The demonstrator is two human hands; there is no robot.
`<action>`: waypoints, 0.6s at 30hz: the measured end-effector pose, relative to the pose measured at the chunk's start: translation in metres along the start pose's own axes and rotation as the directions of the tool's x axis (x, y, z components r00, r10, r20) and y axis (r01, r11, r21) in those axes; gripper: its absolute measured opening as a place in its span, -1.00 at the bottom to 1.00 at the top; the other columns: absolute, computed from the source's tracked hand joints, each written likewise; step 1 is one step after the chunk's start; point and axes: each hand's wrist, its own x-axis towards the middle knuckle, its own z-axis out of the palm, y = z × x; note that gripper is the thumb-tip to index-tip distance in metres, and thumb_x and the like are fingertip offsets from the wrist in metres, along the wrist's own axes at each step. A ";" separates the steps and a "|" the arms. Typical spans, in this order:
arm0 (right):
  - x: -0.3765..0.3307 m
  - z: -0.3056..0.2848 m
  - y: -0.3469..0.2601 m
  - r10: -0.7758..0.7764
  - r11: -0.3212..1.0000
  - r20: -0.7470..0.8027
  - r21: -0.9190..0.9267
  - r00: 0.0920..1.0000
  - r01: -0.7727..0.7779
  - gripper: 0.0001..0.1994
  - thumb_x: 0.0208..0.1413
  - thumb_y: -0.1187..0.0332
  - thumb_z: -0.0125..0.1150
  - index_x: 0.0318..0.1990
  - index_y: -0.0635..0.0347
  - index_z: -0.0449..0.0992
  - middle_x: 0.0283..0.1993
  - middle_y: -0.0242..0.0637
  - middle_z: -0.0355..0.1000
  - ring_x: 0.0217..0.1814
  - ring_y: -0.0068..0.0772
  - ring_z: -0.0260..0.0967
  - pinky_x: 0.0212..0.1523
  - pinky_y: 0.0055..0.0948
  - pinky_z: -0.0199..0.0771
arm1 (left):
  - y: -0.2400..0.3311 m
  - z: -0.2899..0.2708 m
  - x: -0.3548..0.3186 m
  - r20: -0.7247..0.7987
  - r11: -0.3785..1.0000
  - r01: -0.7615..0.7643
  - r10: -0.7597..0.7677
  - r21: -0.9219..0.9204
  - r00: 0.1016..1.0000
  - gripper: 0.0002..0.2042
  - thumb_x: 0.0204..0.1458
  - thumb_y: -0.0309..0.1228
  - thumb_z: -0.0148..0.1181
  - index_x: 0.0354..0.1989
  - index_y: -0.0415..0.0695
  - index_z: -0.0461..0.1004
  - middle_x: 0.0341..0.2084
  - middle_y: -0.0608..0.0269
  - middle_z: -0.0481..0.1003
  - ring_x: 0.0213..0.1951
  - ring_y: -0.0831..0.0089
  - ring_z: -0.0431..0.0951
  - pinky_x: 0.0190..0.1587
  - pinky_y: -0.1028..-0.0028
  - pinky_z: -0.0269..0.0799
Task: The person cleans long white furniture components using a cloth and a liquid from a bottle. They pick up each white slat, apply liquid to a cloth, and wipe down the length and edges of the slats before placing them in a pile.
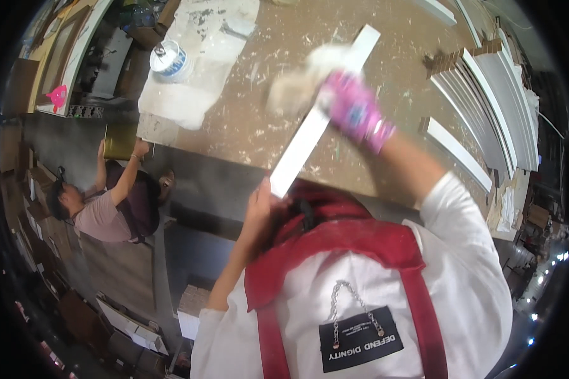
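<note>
A long white strip [305, 146], board-like and straight, slants from the table's near edge up toward the far side. My bare left hand [258, 207] grips its near end, just past the table edge. Over the strip's middle is my right hand [358, 112], in a pink patterned glove, its fingers closed on a pale cloth [292, 90]. Motion blurs the cloth, which spreads to the left of the strip and across its upper part. The right fingertips are partly hidden by blur.
The worn brown table [234, 136] carries a white bucket [171, 61] on a stained white sheet [186, 104]. At right, several white strips stand stacked [480, 104], with a loose strip [456, 151] nearby. A co-worker [107, 202] crouches at left, holding a yellowish panel [119, 141].
</note>
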 end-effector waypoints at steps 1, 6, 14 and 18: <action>0.001 -0.004 0.007 0.186 0.982 0.018 0.016 0.982 -0.186 -0.80 0.07 0.27 0.05 -0.19 0.10 0.45 -0.26 -0.26 0.38 -0.20 -0.34 0.40 -0.22 -0.35 0.49 | -0.001 0.003 0.001 0.012 1.000 -0.001 0.001 -0.018 1.000 -0.55 0.25 -0.10 -0.26 -0.30 -0.27 0.43 -0.48 0.14 0.46 -0.43 0.40 0.43 -0.26 0.49 0.34; 0.007 -0.023 -0.019 0.204 0.939 0.258 0.222 0.944 -0.264 -0.80 0.09 0.30 0.06 -0.18 0.17 0.45 -0.18 -0.16 0.41 -0.16 -0.40 0.41 -0.25 -0.41 0.49 | 0.009 0.017 0.003 0.048 0.984 0.019 -0.011 -0.179 0.999 -0.52 0.26 -0.10 -0.30 -0.21 -0.27 0.47 -0.32 0.12 0.56 -0.39 0.43 0.50 -0.26 0.53 0.36; 0.039 -0.058 0.076 0.056 0.969 -0.201 -0.225 0.978 -0.102 -0.85 -0.02 0.36 0.06 -0.29 0.15 0.45 -0.33 -0.11 0.41 -0.25 -0.17 0.38 -0.23 -0.17 0.40 | 0.003 0.007 0.003 0.088 0.999 -0.014 0.011 0.030 0.996 -0.63 0.23 -0.30 -0.22 -0.27 -0.30 0.51 -0.54 0.17 0.51 -0.55 0.50 0.43 -0.40 0.52 0.35; 0.003 -0.022 0.030 -0.080 0.992 -0.297 -0.117 0.952 0.047 -0.86 -0.05 0.41 0.04 -0.30 0.16 0.42 -0.33 -0.12 0.39 -0.23 -0.14 0.39 -0.25 -0.11 0.40 | 0.001 0.010 0.005 0.037 0.985 -0.073 0.068 0.158 0.997 -0.69 0.19 -0.29 -0.10 -0.27 -0.31 0.48 -0.55 0.19 0.51 -0.55 0.48 0.44 -0.45 0.49 0.35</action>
